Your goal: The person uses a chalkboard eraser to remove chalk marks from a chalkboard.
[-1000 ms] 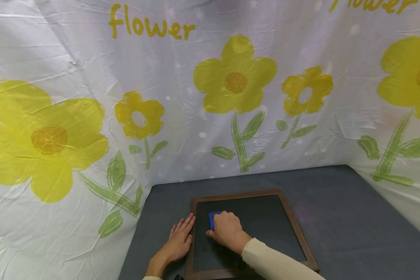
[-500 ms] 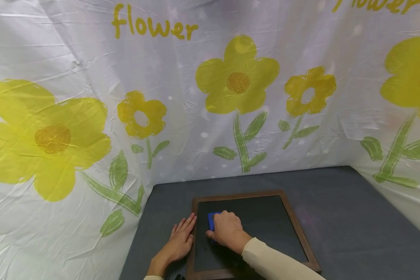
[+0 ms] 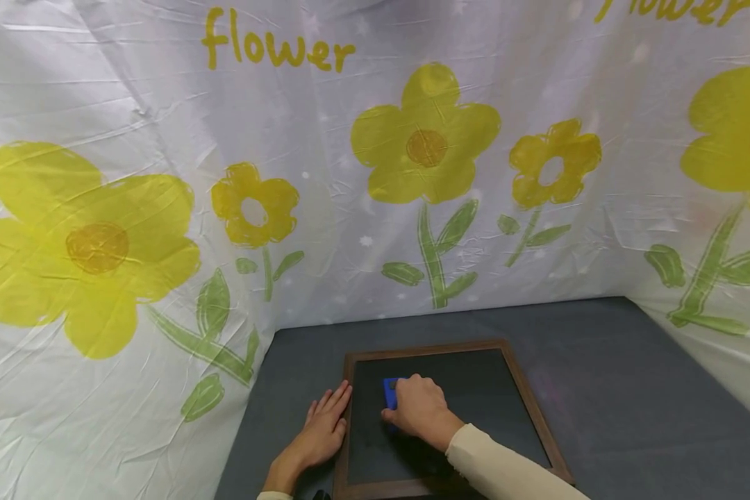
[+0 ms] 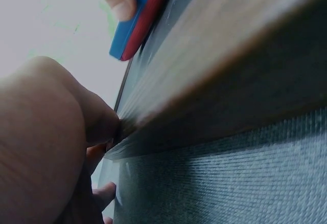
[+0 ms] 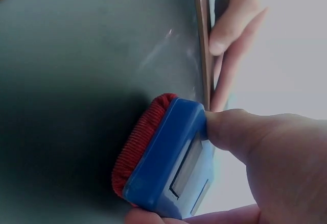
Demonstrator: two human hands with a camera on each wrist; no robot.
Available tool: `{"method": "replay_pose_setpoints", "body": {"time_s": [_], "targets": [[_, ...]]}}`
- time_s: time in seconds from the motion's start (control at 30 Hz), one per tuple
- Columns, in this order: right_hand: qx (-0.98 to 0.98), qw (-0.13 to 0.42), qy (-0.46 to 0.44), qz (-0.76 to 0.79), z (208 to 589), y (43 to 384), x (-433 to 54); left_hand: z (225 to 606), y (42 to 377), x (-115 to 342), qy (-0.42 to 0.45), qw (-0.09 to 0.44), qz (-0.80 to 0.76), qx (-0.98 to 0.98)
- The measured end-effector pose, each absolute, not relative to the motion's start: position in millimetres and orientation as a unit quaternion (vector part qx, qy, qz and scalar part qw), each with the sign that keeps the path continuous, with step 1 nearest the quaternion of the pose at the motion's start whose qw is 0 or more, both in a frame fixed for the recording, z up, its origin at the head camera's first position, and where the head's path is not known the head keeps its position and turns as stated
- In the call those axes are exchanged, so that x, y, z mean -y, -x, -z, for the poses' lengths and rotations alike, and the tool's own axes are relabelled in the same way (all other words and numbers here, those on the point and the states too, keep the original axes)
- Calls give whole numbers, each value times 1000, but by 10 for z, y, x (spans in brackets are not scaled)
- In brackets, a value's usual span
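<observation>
A wood-framed chalkboard (image 3: 481, 396) lies on the dark cloth in the head view. My right hand (image 3: 421, 410) grips a blue chalkboard eraser (image 5: 166, 155), thumb on one side and fingers on the other, over the left half of the board. Its red ribbed pad (image 5: 140, 147) faces the dark surface. At the board's left edge rests my left hand (image 3: 319, 430), fingers extended and fingertips at the wooden frame (image 4: 204, 50). Faint pale smears (image 5: 158, 53) show on the board near that edge in the right wrist view.
A dark grey cloth (image 3: 631, 389) covers the table around the board. White curtains (image 3: 331, 278) printed with yellow flowers hang at the back and both sides. A small black object (image 3: 321, 494) peeks in at the bottom edge, by the board's lower left corner.
Over the last half second my right hand and the eraser have shifted slightly right across the board. My left hand stays at the frame.
</observation>
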State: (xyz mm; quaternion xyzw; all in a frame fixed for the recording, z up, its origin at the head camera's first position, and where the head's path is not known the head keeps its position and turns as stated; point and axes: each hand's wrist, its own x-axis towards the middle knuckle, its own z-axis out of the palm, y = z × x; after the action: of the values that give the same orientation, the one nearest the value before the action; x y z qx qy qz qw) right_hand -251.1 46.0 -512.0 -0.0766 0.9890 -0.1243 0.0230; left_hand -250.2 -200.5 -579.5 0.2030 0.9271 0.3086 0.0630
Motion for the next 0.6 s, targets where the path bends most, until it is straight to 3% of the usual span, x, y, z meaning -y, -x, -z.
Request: {"method": "replay_pose_setpoints", "body": {"time_s": [0.6], "targets": [[-992,29,13,123,5089,2466,-1157,5779,2499,2010,-209,79,-310,-924]]}}
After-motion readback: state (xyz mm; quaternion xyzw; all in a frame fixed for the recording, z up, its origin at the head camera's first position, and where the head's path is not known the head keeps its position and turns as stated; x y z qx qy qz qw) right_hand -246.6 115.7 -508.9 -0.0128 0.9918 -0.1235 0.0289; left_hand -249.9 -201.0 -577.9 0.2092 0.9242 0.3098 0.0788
